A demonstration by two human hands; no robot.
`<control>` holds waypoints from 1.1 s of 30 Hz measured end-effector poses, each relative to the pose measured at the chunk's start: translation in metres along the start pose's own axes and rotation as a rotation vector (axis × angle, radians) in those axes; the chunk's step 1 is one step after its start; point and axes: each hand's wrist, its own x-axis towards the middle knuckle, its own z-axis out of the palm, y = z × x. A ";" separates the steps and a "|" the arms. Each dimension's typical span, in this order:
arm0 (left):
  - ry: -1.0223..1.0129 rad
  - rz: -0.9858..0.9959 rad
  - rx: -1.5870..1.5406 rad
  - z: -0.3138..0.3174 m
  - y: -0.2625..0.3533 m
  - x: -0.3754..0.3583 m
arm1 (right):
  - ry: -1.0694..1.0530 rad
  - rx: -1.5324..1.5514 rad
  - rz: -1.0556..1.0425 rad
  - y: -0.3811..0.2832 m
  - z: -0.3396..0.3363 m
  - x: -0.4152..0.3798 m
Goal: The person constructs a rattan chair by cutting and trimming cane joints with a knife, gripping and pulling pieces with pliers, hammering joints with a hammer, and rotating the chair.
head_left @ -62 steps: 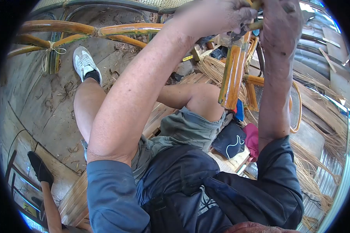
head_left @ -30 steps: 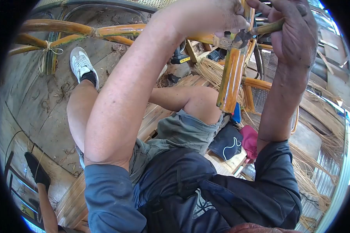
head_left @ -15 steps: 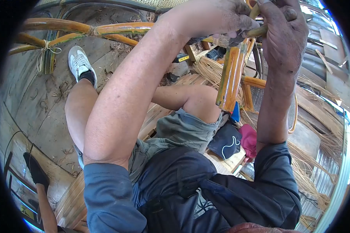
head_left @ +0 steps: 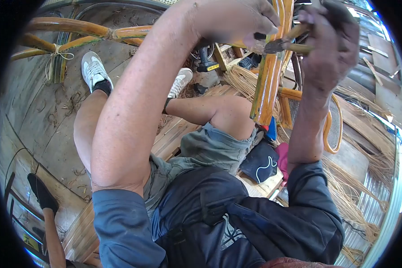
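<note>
My right hand (head_left: 328,51), blurred, is closed around the yellowish handles of a pair of pincers (head_left: 295,46). The dark pincer head (head_left: 274,46) lies against a varnished orange-brown cane post (head_left: 268,80). On the post's left side is my left hand (head_left: 239,22), its fingers curled in close to the pincer head. What those fingers grip is too blurred to tell.
Varnished cane frames (head_left: 71,27) stand at the upper left. A power tool (head_left: 206,60) and cane strip bundles (head_left: 241,80) lie beyond my knee. A dark cap (head_left: 259,163) is beside my thigh. Another person's shoe (head_left: 42,194) shows at lower left.
The pincer handles have spread apart and my right hand has shifted slightly right and down. My left hand has moved left, uncovering more of the post and the pincer head.
</note>
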 end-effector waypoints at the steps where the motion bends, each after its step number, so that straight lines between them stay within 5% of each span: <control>1: 0.009 -0.022 0.003 -0.007 0.010 -0.012 | 0.105 0.124 0.080 0.011 -0.011 -0.005; 4: -0.053 -0.211 0.032 -0.011 0.016 -0.012 | 0.570 0.882 0.431 0.051 -0.038 -0.030; 6: -0.078 -0.285 0.010 0.005 -0.018 0.004 | 0.779 0.985 0.651 0.083 -0.056 -0.068; 9: 0.123 -0.140 0.366 0.042 -0.031 0.007 | 1.004 1.138 0.837 0.092 -0.091 -0.113; 12: 0.078 -0.107 0.688 0.065 -0.033 0.014 | 0.481 0.930 0.899 0.043 -0.103 -0.132; 16: 0.172 -0.083 0.951 0.098 -0.017 0.013 | -0.465 -0.068 1.272 0.029 -0.100 -0.263; 18: 0.212 -0.053 0.996 0.105 -0.026 0.011 | -0.514 0.081 1.322 0.015 -0.087 -0.352; 19: 0.214 -0.083 1.029 0.106 -0.026 0.008 | -0.573 0.040 1.626 -0.009 -0.084 -0.359; 23: 0.159 -0.265 1.205 0.105 -0.029 0.014 | -0.641 -0.029 1.649 -0.061 -0.083 -0.489; 25: 0.021 -0.268 1.197 0.088 -0.035 0.027 | -0.737 -0.075 1.679 -0.097 -0.082 -0.521; 28: -0.339 -0.555 0.836 0.072 -0.024 0.057 | -0.851 -0.047 1.712 -0.133 -0.078 -0.552; 31: -0.457 -0.661 0.764 0.069 -0.005 0.066 | -0.981 -0.041 1.730 -0.139 -0.080 -0.549; 32: -0.424 -0.550 0.671 0.059 -0.030 0.066 | -0.925 -0.069 1.718 -0.135 -0.088 -0.527; 33: -0.384 -0.441 0.585 0.048 -0.057 0.062 | -0.608 -0.175 1.531 -0.132 -0.086 -0.542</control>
